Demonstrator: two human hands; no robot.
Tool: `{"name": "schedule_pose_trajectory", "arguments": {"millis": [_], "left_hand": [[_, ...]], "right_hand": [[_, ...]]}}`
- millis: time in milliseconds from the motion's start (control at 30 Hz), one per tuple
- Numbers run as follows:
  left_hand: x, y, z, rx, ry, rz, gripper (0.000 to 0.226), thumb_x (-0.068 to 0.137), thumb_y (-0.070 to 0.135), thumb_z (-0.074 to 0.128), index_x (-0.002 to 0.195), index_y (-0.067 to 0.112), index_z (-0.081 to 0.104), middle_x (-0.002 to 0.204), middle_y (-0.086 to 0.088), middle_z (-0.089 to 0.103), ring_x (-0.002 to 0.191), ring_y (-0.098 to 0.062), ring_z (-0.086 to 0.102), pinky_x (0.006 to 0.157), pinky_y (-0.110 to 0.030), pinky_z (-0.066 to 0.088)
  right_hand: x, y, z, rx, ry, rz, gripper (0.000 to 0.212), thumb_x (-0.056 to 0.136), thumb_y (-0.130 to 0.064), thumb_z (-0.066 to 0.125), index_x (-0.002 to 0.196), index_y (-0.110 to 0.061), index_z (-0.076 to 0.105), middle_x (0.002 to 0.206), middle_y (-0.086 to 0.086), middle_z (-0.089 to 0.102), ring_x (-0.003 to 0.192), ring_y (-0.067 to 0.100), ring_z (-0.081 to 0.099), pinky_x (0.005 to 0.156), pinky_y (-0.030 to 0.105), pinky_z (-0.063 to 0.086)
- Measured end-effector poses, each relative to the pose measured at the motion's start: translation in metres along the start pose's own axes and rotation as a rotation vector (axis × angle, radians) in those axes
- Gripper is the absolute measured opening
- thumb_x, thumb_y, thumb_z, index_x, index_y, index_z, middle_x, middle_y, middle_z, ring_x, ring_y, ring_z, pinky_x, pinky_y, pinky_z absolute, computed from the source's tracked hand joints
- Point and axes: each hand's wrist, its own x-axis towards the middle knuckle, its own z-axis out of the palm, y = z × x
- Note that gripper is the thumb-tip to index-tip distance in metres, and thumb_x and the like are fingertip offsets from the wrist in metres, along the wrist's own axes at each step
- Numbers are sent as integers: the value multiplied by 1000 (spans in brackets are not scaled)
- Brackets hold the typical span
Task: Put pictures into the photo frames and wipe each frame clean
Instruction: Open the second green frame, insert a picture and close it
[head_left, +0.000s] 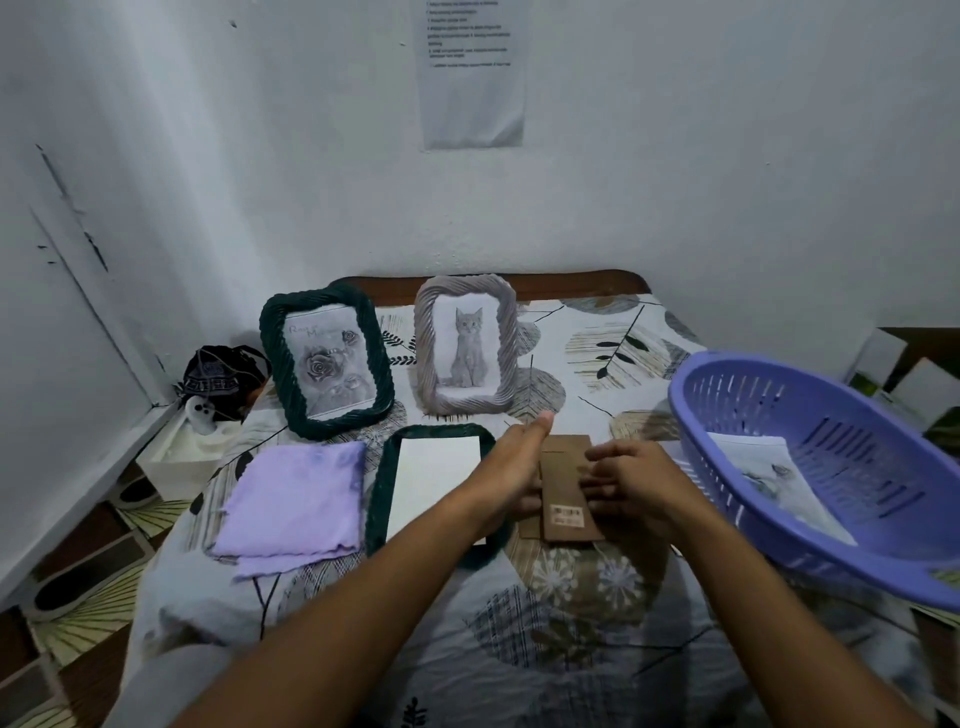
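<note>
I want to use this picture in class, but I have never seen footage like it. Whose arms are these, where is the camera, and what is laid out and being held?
There is no machine here: a person wears a wide-angle camera on the head, so you look down along their own two arms. The left hand and right hand both hold a brown cardboard backing board on a patterned cloth.

Beside it lies a dark green frame, face down with a white sheet in it. A folded purple cloth lies to its left.

At the back stand a green frame with a rose picture and a grey frame with a kitten picture. On the right, a purple basket holds another picture.
</note>
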Motion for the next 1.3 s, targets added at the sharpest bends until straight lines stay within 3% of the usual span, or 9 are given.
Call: {"name": "schedule_pose_trajectory", "arguments": {"millis": [200, 300, 400, 467, 600, 867, 1033, 1167, 1300], "left_hand": [[1, 9, -5, -178, 67, -29, 57, 98, 53, 37, 137, 13, 41, 130, -24, 50, 106, -33, 60, 92, -42, 51], [-1, 16, -10, -276, 106, 39, 40, 98, 44, 43, 120, 10, 49, 120, -21, 57, 96, -31, 64, 82, -38, 55], [0, 19, -15, -207, 227, 186, 26, 98, 35, 49, 109, 13, 56, 111, -14, 62, 83, -21, 63, 67, -29, 51], [0, 19, -21, -60, 305, 302, 30, 94, 37, 56, 115, 16, 56, 114, -6, 61, 96, -18, 60, 68, -25, 45], [-7, 22, -28, -102, 206, 335, 42, 88, 32, 65, 125, 18, 50, 108, 1, 65, 96, -11, 64, 75, -26, 53], [-17, 20, -51, -345, 140, 296, 37, 80, 1, 70, 114, 3, 57, 107, -19, 69, 91, -31, 68, 84, -47, 56], [-20, 11, -68, -423, 144, 290, 38, 82, -5, 65, 118, -1, 55, 111, -22, 66, 85, -29, 68, 68, -39, 60], [-26, 0, -85, -467, 148, 254, 27, 83, -5, 63, 110, -1, 59, 99, -21, 69, 77, -29, 69, 65, -39, 60], [-29, -14, -99, -352, 194, 241, 24, 84, -2, 65, 107, -4, 62, 97, -20, 70, 78, -27, 68, 67, -37, 60]], "right_hand": [[-8, 0, -2, 184, 0, 3, 32, 78, 19, 62, 104, 1, 60, 96, 21, 61, 77, 30, 63, 58, 29, 56], [-12, -8, -2, 290, -22, -3, 31, 77, 22, 60, 96, -2, 61, 99, 21, 61, 77, 29, 62, 52, 25, 54], [-20, -19, -3, 366, -61, -82, 38, 77, 21, 59, 107, -2, 61, 103, 23, 65, 83, 33, 65, 67, 34, 58], [-28, -29, -1, 383, -93, -126, 40, 79, 19, 57, 111, -5, 59, 102, 23, 67, 87, 34, 66, 82, 43, 54], [-39, -46, 6, 382, -127, -185, 35, 81, 16, 58, 110, -4, 60, 100, 21, 68, 85, 31, 67, 78, 40, 54], [-48, -54, 23, 24, -37, -409, 29, 74, 7, 73, 99, -4, 64, 86, 15, 71, 79, 26, 71, 64, 30, 55], [-46, -51, 47, -246, 101, -536, 33, 70, -8, 81, 96, -17, 62, 83, 3, 63, 79, 17, 62, 65, 31, 53], [-36, -43, 60, -3, -127, -309, 63, 73, -6, 79, 124, -23, 48, 100, 9, 67, 86, 24, 68, 62, 34, 56], [-25, -28, 82, 280, -290, -99, 65, 73, 13, 70, 129, -16, 52, 98, 19, 71, 79, 32, 70, 59, 39, 57]]}}
